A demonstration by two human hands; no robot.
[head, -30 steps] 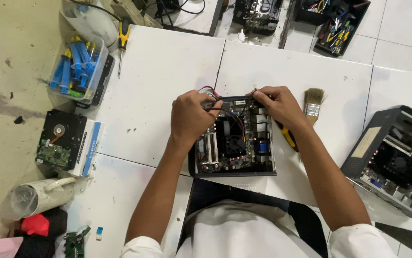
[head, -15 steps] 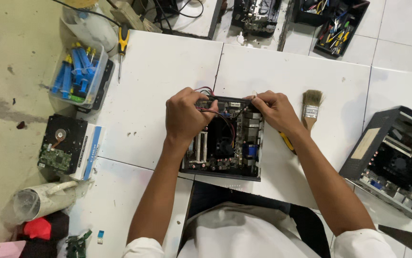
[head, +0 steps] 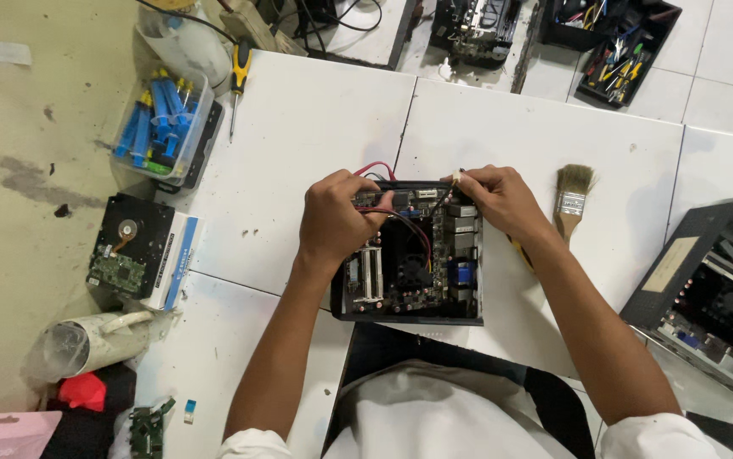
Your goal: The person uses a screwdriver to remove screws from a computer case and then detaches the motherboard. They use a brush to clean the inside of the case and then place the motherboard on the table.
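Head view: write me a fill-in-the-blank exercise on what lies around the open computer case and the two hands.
1. Both hands, the left hand and the right hand, work at the far edge of the open computer case, among its red and black ____.
2. The paintbrush lies on the table to the ____ of the case.
3. The clear tub at the far left holds ____ syringes.

Missing words: wires; right; blue
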